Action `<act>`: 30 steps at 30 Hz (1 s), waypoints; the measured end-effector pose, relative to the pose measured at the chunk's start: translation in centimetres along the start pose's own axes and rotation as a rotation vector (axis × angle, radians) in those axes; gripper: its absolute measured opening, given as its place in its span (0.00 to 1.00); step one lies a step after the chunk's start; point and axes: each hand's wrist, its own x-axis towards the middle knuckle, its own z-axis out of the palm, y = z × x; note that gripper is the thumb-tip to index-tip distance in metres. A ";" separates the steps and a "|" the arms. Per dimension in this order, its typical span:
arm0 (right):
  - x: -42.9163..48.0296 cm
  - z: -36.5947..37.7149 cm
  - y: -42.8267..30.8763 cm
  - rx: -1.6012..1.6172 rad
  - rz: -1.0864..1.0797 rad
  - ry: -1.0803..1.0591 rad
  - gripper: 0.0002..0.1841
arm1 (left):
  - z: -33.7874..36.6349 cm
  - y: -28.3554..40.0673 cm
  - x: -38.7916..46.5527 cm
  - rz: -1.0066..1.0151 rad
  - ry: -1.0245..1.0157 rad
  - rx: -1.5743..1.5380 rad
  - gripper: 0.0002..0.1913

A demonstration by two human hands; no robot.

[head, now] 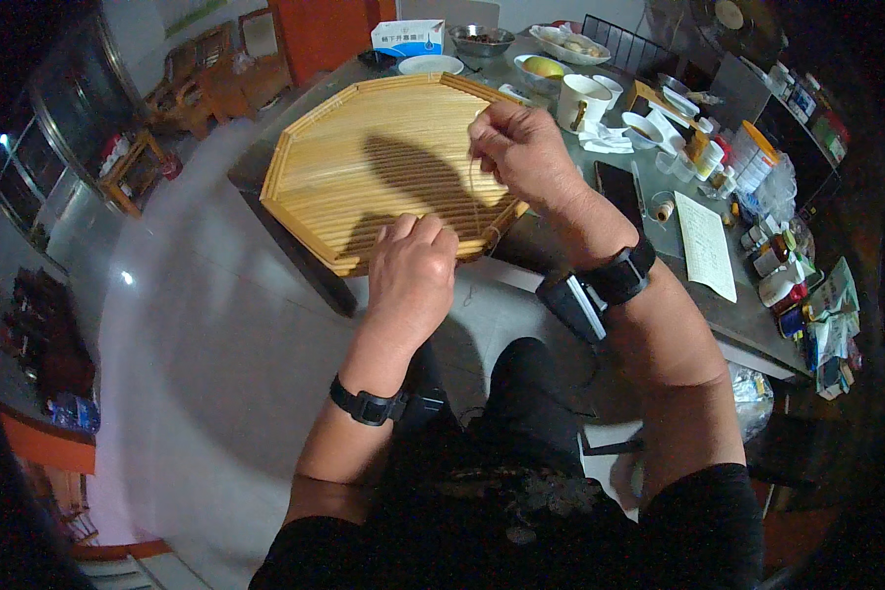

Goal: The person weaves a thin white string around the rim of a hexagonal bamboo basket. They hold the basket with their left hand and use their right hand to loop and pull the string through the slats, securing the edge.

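A many-sided tray of thin pale wooden or bamboo slats (pixel 332 147) rests over the table's corner, its near side overhanging the floor. My left hand (pixel 417 269) grips its near rim, fingers on top and the thumb hidden. Above the tray's right part, my right hand (pixel 516 151) is raised with thumb and fingertips pinched on a thin cord (pixel 472 181). From the fingers the cord drops towards the near right rim, where a binding (pixel 493 234) wraps the slats. Shadows of my hands fall across the slats.
Right of the tray, the dark table (pixel 756 324) carries a phone (pixel 617 184), a thread spool (pixel 664 211), a written sheet (pixel 704 243) and several bottles. A white mug (pixel 582 102), bowls and a carton (pixel 408 38) stand at the back.
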 end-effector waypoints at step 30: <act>-22.7 -11.3 -7.4 1.431 -0.519 -0.155 0.10 | 0.6 -3.1 3.6 -0.710 -0.030 -0.571 0.25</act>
